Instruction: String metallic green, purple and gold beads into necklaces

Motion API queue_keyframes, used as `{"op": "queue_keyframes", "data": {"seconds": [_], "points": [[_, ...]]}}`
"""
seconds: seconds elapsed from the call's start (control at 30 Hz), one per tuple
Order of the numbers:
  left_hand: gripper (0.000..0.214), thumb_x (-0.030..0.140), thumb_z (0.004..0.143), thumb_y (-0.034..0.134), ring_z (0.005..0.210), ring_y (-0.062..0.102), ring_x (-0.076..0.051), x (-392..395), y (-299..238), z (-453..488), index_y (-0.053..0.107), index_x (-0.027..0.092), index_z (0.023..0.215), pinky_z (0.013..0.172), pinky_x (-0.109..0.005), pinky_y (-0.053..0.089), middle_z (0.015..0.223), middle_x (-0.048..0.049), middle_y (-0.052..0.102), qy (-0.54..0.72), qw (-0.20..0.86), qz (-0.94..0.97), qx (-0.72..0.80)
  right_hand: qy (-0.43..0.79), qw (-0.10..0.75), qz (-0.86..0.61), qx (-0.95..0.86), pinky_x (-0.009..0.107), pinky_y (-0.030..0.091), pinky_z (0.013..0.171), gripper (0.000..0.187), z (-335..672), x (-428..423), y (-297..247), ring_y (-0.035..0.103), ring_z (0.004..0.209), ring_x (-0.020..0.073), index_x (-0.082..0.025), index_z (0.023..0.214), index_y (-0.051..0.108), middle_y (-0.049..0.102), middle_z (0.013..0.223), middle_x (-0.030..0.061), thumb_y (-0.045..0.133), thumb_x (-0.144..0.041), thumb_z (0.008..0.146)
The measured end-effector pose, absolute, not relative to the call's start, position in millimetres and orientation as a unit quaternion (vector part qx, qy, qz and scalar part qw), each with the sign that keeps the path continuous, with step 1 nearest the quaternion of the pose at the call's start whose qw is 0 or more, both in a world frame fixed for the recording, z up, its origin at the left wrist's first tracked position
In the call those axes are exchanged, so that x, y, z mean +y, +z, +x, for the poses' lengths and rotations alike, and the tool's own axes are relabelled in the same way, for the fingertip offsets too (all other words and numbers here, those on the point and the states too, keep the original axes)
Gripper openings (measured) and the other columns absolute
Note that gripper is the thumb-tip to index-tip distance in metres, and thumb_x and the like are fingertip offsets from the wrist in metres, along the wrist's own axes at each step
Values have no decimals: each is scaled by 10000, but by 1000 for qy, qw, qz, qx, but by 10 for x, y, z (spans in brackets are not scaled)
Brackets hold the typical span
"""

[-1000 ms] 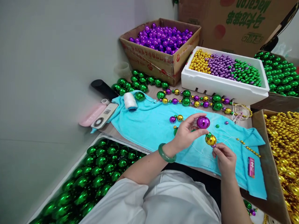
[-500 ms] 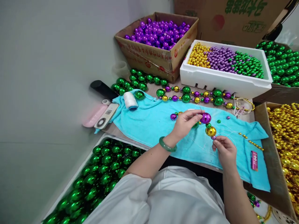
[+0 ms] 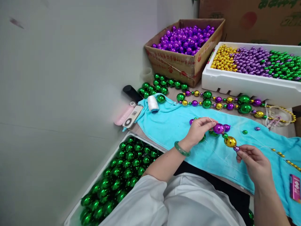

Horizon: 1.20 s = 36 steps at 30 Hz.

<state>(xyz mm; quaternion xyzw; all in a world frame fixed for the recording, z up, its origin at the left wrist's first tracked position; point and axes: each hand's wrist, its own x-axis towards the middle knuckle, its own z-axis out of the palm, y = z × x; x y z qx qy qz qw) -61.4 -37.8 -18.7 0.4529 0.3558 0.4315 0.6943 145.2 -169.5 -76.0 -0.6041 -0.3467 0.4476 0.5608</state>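
Note:
My left hand (image 3: 198, 130) pinches a thin needle just left of a large purple bead (image 3: 218, 128) on a thread. Below it on the same thread sit a small green bead and a gold bead (image 3: 230, 141), then a small purple bead. My right hand (image 3: 255, 161) pinches the thread at that lower end. Both hands hover over a turquoise towel (image 3: 174, 125). A jade bangle (image 3: 181, 149) circles my left wrist. Loose small beads lie on the towel near the hands.
Finished bead strands (image 3: 218, 102) lie behind the towel. A cardboard box of purple beads (image 3: 185, 39) and a white foam box (image 3: 246, 84) of small beads stand at the back. A tray of green beads (image 3: 122, 169) sits at my left. A white thread spool (image 3: 153, 104) lies nearby.
The view swung left, shifting everything rightward in frame. The purple bead has slid down the thread from my left fingers toward the gold bead; my left hand now pinches the needle.

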Motion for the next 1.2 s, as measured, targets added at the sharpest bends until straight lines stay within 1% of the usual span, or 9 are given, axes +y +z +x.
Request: {"op": "queue_keyframes", "data": {"seconds": [0.2, 0.37, 0.43, 0.53, 0.63, 0.73, 1.0, 1.1, 1.2], "points": [[166, 295, 775, 660, 753, 593, -112, -426, -280, -629, 699, 135, 801, 689, -230, 469, 832, -39, 689, 412, 648, 512, 385, 442, 436, -675, -400, 289, 496, 551, 274, 1507, -1602, -687, 585, 578, 144, -179, 858, 710, 689, 753, 51, 737, -409, 712], [163, 285, 807, 621, 725, 623, -109, -443, -395, -488, 672, 131, 823, 681, -225, 492, 812, -38, 692, 367, 652, 545, 378, 299, 319, -774, -458, 323, 482, 638, 284, 1575, -1548, -597, 592, 633, 161, -186, 890, 746, 733, 879, 70, 644, -417, 762], [171, 290, 821, 611, 706, 633, -108, -445, -385, -420, 668, 130, 843, 666, -227, 501, 829, -44, 695, 350, 658, 554, 372, 278, 352, -763, -466, 320, 486, 646, 304, 1527, -1484, -510, 600, 647, 158, -185, 953, 736, 731, 951, 74, 630, -417, 787], [185, 305, 832, 619, 714, 643, -109, -432, -289, -326, 672, 131, 868, 677, -232, 515, 838, -48, 694, 350, 662, 567, 343, 357, 422, -677, -486, 298, 509, 658, 368, 1399, -1351, -415, 642, 772, 176, -201, 1071, 704, 706, 1093, 75, 663, -430, 785], [204, 326, 839, 624, 696, 635, -99, -384, -159, -253, 669, 130, 876, 672, -222, 520, 781, -38, 674, 369, 671, 554, 327, 407, 431, -644, -484, 291, 521, 622, 315, 1324, -1245, -445, 652, 750, 180, -201, 988, 722, 726, 996, 69, 678, -431, 779], [251, 374, 822, 656, 664, 627, -87, -277, -79, -214, 659, 128, 873, 650, -209, 513, 732, -29, 651, 380, 695, 521, 318, 381, 412, -666, -491, 295, 517, 603, 265, 1377, -1183, -560, 646, 690, 180, -195, 868, 737, 730, 869, 67, 664, -437, 789], [366, 457, 760, 715, 668, 633, -94, 29, -100, -174, 634, 114, 859, 636, -216, 505, 769, -38, 651, 344, 742, 485, 310, 315, 377, -680, -545, 297, 501, 609, 301, 1611, -1081, -643, 617, 642, 173, -217, 813, 737, 716, 797, 44, 632, -499, 798], [281, 394, 825, 652, 691, 629, -100, 201, -56, -157, 647, 116, 865, 667, -230, 507, 787, -46, 663, 303, 715, 558, 294, 350, 390, -675, -520, 287, 522, 638, 332, 1645, -1056, -665, 645, 689, 184, -208, 811, 724, 719, 789, 47, 626, -525, 805], [167, 301, 844, 628, 822, 646, -138, 576, 99, -132, 692, 158, 901, 793, -282, 508, 887, -57, 705, 232, 590, 738, 233, 360, 400, -676, -504, 272, 543, 647, 340, 1697, -1055, -702, 675, 734, 193, -215, 839, 728, 736, 836, 49, 626, -538, 805]]}}
